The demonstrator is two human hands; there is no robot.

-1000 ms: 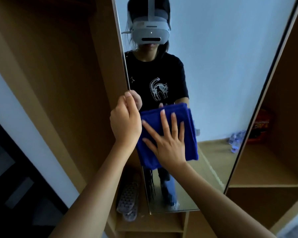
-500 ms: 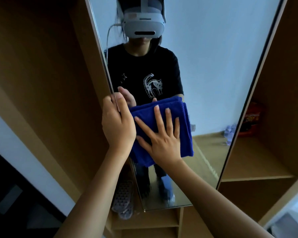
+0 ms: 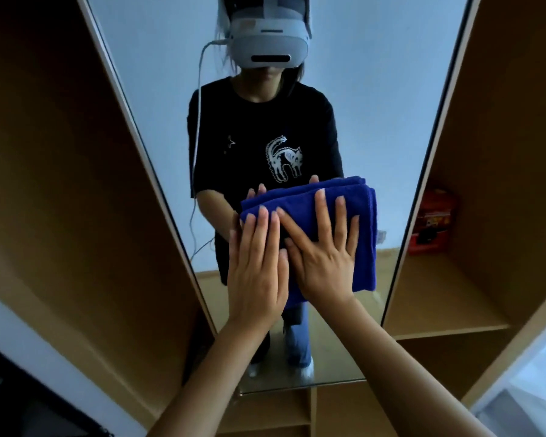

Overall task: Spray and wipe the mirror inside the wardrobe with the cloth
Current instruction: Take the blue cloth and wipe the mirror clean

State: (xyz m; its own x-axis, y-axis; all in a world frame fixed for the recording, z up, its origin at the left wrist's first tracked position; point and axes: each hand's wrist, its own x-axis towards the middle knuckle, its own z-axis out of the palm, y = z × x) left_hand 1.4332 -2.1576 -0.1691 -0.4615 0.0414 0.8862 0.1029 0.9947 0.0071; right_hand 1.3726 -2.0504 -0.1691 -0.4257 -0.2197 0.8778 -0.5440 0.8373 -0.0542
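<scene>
Blue cloth (image 3: 364,234) lay folded against mirror (image 3: 375,99); right hand (image 3: 323,250) pressed it flat, fingers spread. Left hand (image 3: 256,269), fingers straight, flat just beside, fingertips touching cloth edge.

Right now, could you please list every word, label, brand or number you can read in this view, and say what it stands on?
No text can be read.
Red package on the wardrobe shelf: yellow lettering, too blurred to read.
Shirt reflected in the mirror: a cat drawing and a small star, no words.
Headset in the reflection: no legible marking.
Blue cloth: no label visible.
</scene>
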